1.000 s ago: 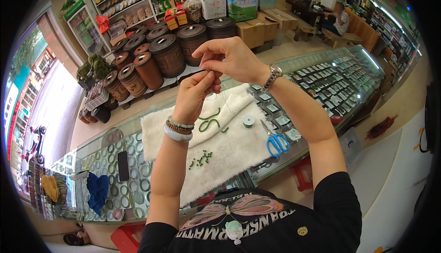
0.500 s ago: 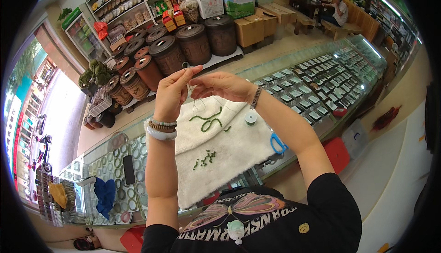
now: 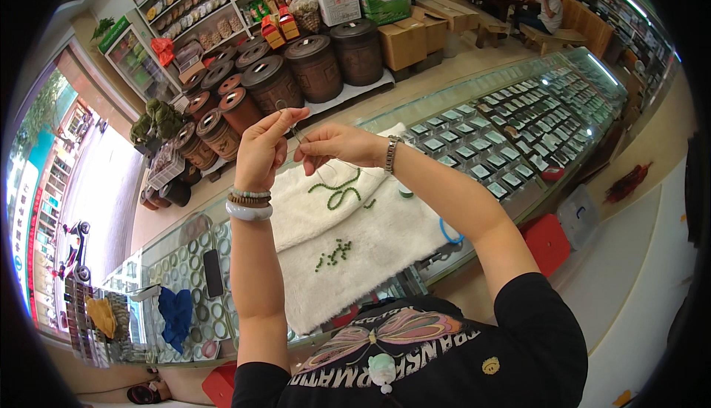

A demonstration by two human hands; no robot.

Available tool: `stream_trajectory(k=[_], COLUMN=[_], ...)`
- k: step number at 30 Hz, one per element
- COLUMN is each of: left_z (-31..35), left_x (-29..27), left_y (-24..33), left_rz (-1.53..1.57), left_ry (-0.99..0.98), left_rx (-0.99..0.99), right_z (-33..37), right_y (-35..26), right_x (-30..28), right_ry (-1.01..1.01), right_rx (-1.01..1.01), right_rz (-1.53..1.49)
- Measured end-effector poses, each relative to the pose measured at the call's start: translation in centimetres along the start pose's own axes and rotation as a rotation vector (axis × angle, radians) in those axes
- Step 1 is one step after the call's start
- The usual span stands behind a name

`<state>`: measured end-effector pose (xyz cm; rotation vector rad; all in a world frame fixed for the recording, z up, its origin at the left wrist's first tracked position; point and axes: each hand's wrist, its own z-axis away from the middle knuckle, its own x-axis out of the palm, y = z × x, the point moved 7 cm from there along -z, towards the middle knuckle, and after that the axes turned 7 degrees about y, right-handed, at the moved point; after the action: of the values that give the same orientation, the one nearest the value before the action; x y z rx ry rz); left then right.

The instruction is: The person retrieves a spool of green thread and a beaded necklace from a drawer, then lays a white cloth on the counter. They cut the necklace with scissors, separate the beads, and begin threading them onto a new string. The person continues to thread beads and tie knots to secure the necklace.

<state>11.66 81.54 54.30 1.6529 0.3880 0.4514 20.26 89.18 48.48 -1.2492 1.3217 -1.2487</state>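
Note:
My left hand [image 3: 264, 147] is raised over the far side of a white fluffy cloth [image 3: 370, 260], its fingers pinched on a thin cord whose small loop [image 3: 281, 104] stands up above the fingertips. Close beside it, my right hand [image 3: 333, 146] is closed, thumb and fingers together on the cord between the hands. Below them, a strand of green beads [image 3: 342, 198] lies curled on the cloth, with a short bit of beads [image 3: 370, 204] beside it. Loose green beads [image 3: 335, 252] are scattered nearer me. My right forearm partly hides a thread spool [image 3: 405, 192] and blue-handled scissors [image 3: 447, 232].
The cloth lies on a glass display counter [image 3: 437, 260] with bangles [image 3: 194, 247] at left and rows of small pieces [image 3: 511, 130] at right. A black phone [image 3: 213, 275] and blue cloth [image 3: 175, 319] rest at left. Large brown jars [image 3: 315, 67] stand beyond; a person [image 3: 548, 8] sits far back.
Both hands have shifted slightly left and my right hand has come lower, its fingers drawn together. The cord loop above my left fingers shows larger. My right forearm now covers more of the spool and scissors.

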Motion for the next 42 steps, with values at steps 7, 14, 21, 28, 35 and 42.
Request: stream_trajectory(k=[7,14,21,28,35,42], left_z=[-1.4,-2.5,-2.9,-2.7,-1.5,0.3], left_x=[-1.8,-2.7,-3.1,-2.8,-0.7,1.5], left_y=[-1.4,-3.2,-3.9,-4.3,-3.5,-1.2], left_rz=[0.197,0.273,0.387,0.451,0.306,-0.161], left_ry=[0.054,0.091,0.096,0.063,0.012,-0.006], left_rx=[0.006,-0.017,-0.011,-0.016,-0.003,0.092], right_z=[1.2,1.8,2.2,2.3,2.9,2.5], right_y=[2.4,3.8,4.6,5.5,6.1,0.7], right_x=[0.0,-1.0,-1.3,-1.9,-1.9,-4.2], right_ry=[-0.039,-0.003,-0.004,0.01,-0.017,0.361], right_rx=[0.166,0.235,0.285,0.282,0.276,-0.07], right_rz=[-0.14,-0.165,-0.159,-0.152,-0.071,0.073])
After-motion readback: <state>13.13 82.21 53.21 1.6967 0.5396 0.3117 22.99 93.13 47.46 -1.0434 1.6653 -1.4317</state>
